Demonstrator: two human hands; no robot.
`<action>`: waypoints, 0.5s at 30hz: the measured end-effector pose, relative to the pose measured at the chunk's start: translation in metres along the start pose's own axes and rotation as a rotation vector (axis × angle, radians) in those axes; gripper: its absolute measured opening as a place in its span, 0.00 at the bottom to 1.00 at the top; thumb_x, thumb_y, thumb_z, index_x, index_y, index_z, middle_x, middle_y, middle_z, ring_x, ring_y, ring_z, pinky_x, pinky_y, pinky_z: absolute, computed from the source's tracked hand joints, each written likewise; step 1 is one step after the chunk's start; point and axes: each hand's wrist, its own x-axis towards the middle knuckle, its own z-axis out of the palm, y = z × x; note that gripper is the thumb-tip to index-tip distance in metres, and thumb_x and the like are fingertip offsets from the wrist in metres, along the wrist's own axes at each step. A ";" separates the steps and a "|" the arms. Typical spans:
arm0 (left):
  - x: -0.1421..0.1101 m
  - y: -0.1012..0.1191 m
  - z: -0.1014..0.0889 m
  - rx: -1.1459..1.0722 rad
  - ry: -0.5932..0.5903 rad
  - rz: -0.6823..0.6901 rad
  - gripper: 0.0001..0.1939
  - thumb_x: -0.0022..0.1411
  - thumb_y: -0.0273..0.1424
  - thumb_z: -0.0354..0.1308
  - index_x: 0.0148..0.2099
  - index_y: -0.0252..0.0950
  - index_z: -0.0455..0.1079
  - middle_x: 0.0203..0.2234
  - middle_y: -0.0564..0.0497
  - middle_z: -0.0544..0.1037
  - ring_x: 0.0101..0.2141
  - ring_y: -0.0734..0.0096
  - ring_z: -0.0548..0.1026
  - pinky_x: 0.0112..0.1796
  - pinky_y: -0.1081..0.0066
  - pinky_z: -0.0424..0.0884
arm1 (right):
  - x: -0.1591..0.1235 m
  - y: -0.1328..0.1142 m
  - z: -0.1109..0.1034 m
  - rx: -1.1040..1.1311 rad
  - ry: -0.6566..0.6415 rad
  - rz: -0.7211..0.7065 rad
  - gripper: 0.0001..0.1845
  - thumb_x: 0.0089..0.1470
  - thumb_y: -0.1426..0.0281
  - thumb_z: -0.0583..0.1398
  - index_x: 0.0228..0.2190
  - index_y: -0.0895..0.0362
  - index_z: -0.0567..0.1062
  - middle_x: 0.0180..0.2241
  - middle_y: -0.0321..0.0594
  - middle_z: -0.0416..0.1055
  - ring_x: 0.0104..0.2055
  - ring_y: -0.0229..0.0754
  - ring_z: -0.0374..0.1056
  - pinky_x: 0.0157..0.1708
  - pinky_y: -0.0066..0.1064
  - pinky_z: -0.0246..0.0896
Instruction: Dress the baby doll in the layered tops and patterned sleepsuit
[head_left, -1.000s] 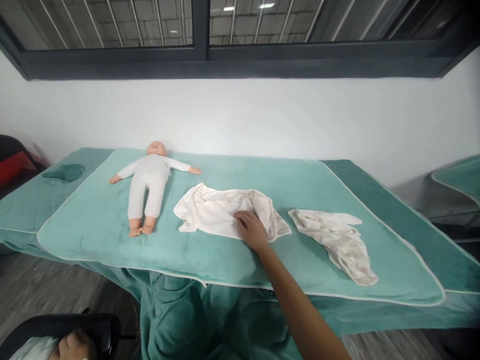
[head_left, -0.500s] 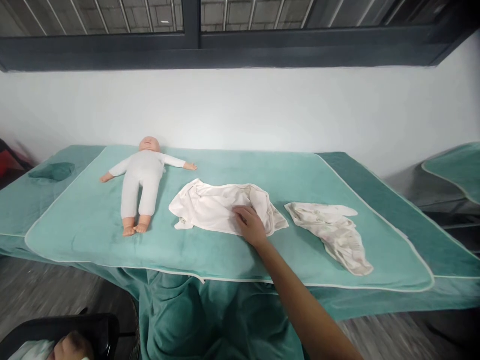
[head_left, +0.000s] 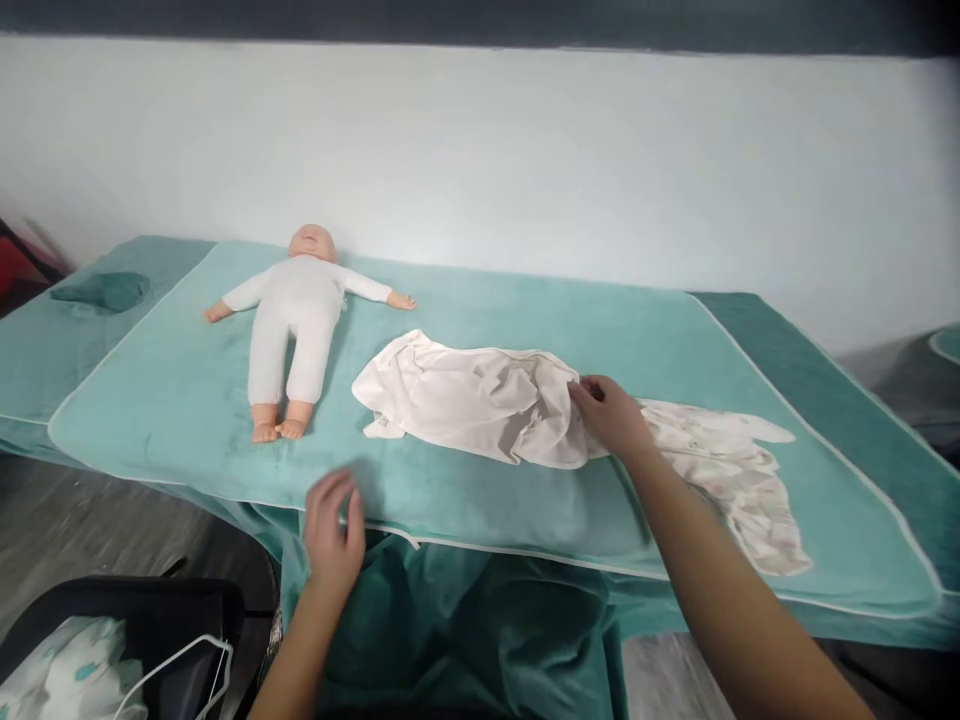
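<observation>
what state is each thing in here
white garment: laid out, wrinkled
doll: on its back, arms spread
patterned garment: crumpled
mat: spread flat
spotted cloth: bunched, partly cut off
left hand: open, holding nothing
right hand: at white garment's edge, grip unclear

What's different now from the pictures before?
The right hand moved right, from the middle of the white cloth to its right edge, which it seems to pinch. The left hand rose from over the black seat to the front edge of the green mat. The doll and patterned cloth stayed put.
</observation>
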 end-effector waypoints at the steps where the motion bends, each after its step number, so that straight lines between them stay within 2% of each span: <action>1: 0.033 0.007 0.014 -0.018 0.003 0.024 0.11 0.70 0.31 0.53 0.53 0.39 0.70 0.48 0.42 0.77 0.52 0.55 0.75 0.53 0.51 0.73 | 0.002 0.000 -0.002 -0.068 -0.087 -0.004 0.19 0.54 0.51 0.61 0.30 0.54 0.75 0.25 0.37 0.73 0.26 0.41 0.65 0.29 0.34 0.59; 4: 0.125 0.009 0.057 -0.037 -0.081 0.002 0.14 0.72 0.35 0.53 0.55 0.36 0.69 0.51 0.39 0.76 0.55 0.53 0.72 0.57 0.51 0.69 | 0.003 -0.003 -0.010 -0.153 -0.251 0.003 0.21 0.55 0.49 0.60 0.24 0.53 0.71 0.20 0.33 0.67 0.24 0.39 0.61 0.27 0.32 0.54; 6: 0.172 0.002 0.087 -0.026 -0.162 -0.032 0.17 0.70 0.38 0.57 0.55 0.32 0.69 0.52 0.35 0.75 0.56 0.48 0.71 0.57 0.48 0.67 | 0.003 -0.007 -0.012 -0.112 -0.230 0.018 0.21 0.55 0.49 0.59 0.27 0.53 0.74 0.24 0.35 0.71 0.27 0.41 0.64 0.28 0.33 0.57; 8: 0.205 -0.003 0.117 -0.004 -0.305 -0.115 0.21 0.66 0.39 0.63 0.54 0.30 0.69 0.52 0.32 0.75 0.57 0.44 0.71 0.56 0.46 0.66 | 0.007 -0.013 -0.010 -0.032 -0.158 0.004 0.21 0.57 0.50 0.58 0.35 0.54 0.78 0.32 0.40 0.77 0.33 0.44 0.69 0.33 0.34 0.61; 10: 0.225 -0.002 0.141 0.025 -0.463 -0.210 0.23 0.62 0.39 0.66 0.53 0.29 0.69 0.52 0.31 0.74 0.57 0.43 0.71 0.54 0.47 0.67 | 0.013 -0.022 -0.003 0.025 -0.115 -0.038 0.24 0.58 0.50 0.58 0.43 0.55 0.78 0.40 0.45 0.79 0.38 0.46 0.72 0.36 0.35 0.63; 12: 0.234 0.003 0.154 0.056 -0.592 -0.278 0.18 0.60 0.36 0.68 0.48 0.32 0.71 0.49 0.35 0.77 0.54 0.46 0.74 0.54 0.51 0.67 | 0.020 -0.033 0.007 0.003 -0.149 -0.039 0.28 0.54 0.49 0.61 0.47 0.57 0.77 0.44 0.50 0.79 0.40 0.48 0.72 0.36 0.35 0.64; 14: 0.236 0.011 0.156 0.047 -0.659 -0.290 0.11 0.60 0.34 0.65 0.44 0.37 0.71 0.44 0.43 0.80 0.49 0.53 0.76 0.52 0.57 0.69 | 0.026 -0.042 0.014 -0.082 -0.248 -0.007 0.28 0.51 0.49 0.64 0.44 0.57 0.77 0.42 0.49 0.79 0.39 0.49 0.72 0.34 0.34 0.62; 15: 0.235 0.015 0.153 0.003 -0.645 -0.275 0.09 0.61 0.34 0.63 0.43 0.39 0.71 0.42 0.46 0.80 0.47 0.56 0.77 0.51 0.60 0.69 | 0.028 -0.046 0.015 -0.113 -0.295 0.001 0.25 0.51 0.49 0.65 0.41 0.56 0.77 0.38 0.46 0.79 0.37 0.49 0.71 0.34 0.34 0.62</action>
